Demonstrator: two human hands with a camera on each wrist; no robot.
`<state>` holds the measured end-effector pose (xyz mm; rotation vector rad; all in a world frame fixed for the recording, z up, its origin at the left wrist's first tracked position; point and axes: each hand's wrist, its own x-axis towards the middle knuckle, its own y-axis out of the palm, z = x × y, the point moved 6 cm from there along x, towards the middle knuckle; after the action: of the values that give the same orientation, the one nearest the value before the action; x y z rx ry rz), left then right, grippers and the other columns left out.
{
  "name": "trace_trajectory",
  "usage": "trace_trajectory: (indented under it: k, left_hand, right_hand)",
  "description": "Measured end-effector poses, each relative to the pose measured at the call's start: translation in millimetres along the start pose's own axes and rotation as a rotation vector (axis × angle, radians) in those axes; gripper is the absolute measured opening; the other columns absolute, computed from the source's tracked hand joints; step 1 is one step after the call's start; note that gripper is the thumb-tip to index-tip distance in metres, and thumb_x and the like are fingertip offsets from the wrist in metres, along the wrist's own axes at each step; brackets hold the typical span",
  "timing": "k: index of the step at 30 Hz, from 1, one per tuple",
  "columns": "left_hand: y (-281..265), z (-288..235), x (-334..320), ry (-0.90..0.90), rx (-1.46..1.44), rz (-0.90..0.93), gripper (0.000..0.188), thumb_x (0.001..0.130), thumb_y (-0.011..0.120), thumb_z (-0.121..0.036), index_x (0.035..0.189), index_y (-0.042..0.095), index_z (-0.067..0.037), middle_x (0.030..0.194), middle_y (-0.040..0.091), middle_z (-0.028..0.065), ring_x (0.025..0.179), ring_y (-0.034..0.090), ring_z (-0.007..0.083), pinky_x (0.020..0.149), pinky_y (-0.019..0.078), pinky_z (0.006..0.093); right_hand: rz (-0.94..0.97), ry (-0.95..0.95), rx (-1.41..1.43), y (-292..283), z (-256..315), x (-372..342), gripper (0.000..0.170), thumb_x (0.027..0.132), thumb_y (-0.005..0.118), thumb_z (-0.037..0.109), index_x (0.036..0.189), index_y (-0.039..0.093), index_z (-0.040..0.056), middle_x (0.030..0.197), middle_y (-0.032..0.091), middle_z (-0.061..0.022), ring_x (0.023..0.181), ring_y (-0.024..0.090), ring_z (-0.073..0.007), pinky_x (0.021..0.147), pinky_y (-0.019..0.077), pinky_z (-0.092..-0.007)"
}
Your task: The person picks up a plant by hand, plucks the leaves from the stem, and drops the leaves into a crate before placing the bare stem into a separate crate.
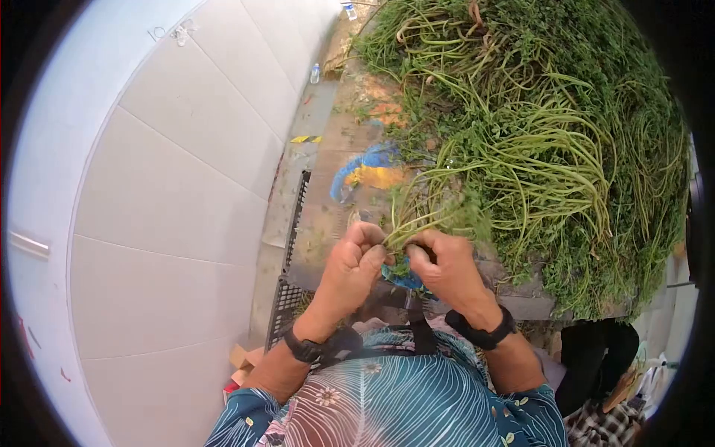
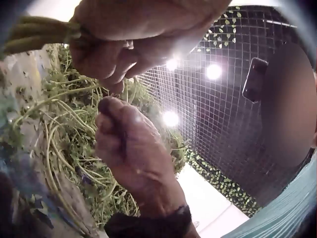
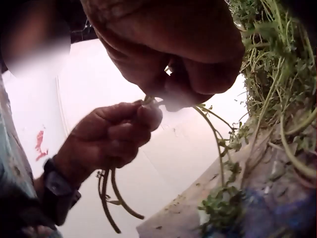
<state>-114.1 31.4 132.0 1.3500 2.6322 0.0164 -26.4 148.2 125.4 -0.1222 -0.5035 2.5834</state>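
In the head view the left hand (image 1: 356,261) and right hand (image 1: 444,261) meet close together near the table's front edge, both pinching thin green stems (image 1: 417,223). Cut ends of several stems (image 3: 117,191) hang below the curled fingers of the left hand (image 3: 111,136) in the right wrist view. Leafy sprigs (image 3: 218,144) trail from the right hand (image 3: 173,44). The left wrist view shows a thick stem bundle (image 2: 39,34) in the left hand (image 2: 143,29), with the right hand (image 2: 133,148) curled just below it.
A large heap of leafy green stems (image 1: 551,149) covers the table's right side. A blue and yellow patch (image 1: 369,173) lies on the tabletop (image 1: 320,223). Black crates (image 1: 287,298) stand at left, beside a white wall (image 1: 179,223). A bottle (image 1: 315,73) stands farther back.
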Motion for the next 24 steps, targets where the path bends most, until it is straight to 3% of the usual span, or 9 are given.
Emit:
trace_trajectory:
  k: [2,5,8,9,12,16,22,24]
  left_hand:
    - [3,7,1,0.032,0.063,0.0,0.014,0.089,0.048,-0.012,0.1,0.044,-0.005,0.074,0.052,0.0002,0.051,0.038,0.0013,0.043,0.0296,0.0155]
    - [-1,-2,0,0.041,0.077,-0.035,0.014,0.089,0.049,-0.013,0.1,0.044,-0.005,0.075,0.051,-0.0005,0.053,0.038,0.0017,0.044,0.0301,0.0156]
    - [-10,-5,3,0.085,0.085,-0.06,0.014,0.089,0.051,-0.014,0.099,0.045,-0.005,0.075,0.05,-0.0011,0.054,0.038,0.0018,0.045,0.0304,0.016]
    - [-10,-6,5,0.111,0.096,-0.052,0.015,0.089,0.051,-0.014,0.099,0.046,-0.005,0.075,0.049,-0.0014,0.054,0.038,0.0018,0.046,0.0305,0.0162]
    - [-1,-10,4,0.185,0.207,-0.022,0.015,0.087,0.054,-0.013,0.098,0.049,-0.005,0.077,0.05,-0.0017,0.058,0.041,0.0022,0.049,0.0341,0.0171]
    - [10,-20,1,0.248,0.333,0.011,0.014,0.084,0.056,-0.008,0.097,0.052,-0.003,0.081,0.052,-0.002,0.066,0.045,0.0035,0.058,0.0383,0.0183]
    - [5,-18,-4,0.204,0.49,0.027,0.013,0.08,0.053,0.001,0.093,0.053,-0.002,0.079,0.051,-0.0014,0.067,0.045,0.0042,0.06,0.0384,0.0193]
    - [1,-11,-6,0.221,0.469,0.026,0.013,0.079,0.052,0.002,0.091,0.054,-0.002,0.078,0.05,-0.0009,0.066,0.045,0.0044,0.059,0.0381,0.0195]
  right_hand:
    - [-0.04,-0.036,-0.198,-4,-1,4,0.019,0.079,0.051,0.011,0.086,0.061,-0.0038,0.066,0.058,-0.0033,0.055,0.051,-0.0132,0.048,0.0403,-0.0282]
    - [-0.181,0.329,0.392,-21,-37,3,0.016,0.08,0.049,0.008,0.086,0.058,-0.0031,0.069,0.06,-0.0058,0.056,0.053,-0.0129,0.046,0.0396,-0.0278]
    - [-0.018,0.368,0.73,-26,-24,-12,0.017,0.08,0.049,0.006,0.094,0.054,-0.0025,0.072,0.059,-0.0058,0.056,0.051,-0.0095,0.044,0.0374,-0.0244]
    - [-0.026,0.377,0.754,-23,-13,-16,0.024,0.081,0.051,0.006,0.103,0.051,-0.0026,0.073,0.056,-0.0041,0.054,0.047,-0.0062,0.045,0.0343,-0.0198]
    - [0.003,0.276,0.844,-19,4,-12,0.029,0.081,0.054,0.007,0.107,0.05,-0.0031,0.075,0.056,-0.0038,0.055,0.045,-0.0055,0.047,0.0349,-0.0189]
    - [-0.023,0.277,0.707,-10,8,-10,0.02,0.081,0.055,0.01,0.097,0.059,-0.002,0.072,0.057,-0.0016,0.06,0.049,-0.0052,0.051,0.0384,-0.0205]
    - [-0.034,-0.005,0.225,-15,-1,-10,0.018,0.078,0.054,0.01,0.09,0.061,-0.0029,0.072,0.059,-0.0018,0.061,0.05,-0.0073,0.055,0.0406,-0.0232]
    - [-0.053,0.19,0.356,-25,-17,-12,0.019,0.078,0.053,0.009,0.09,0.06,-0.0027,0.072,0.06,-0.0025,0.061,0.051,-0.0073,0.054,0.0402,-0.0222]
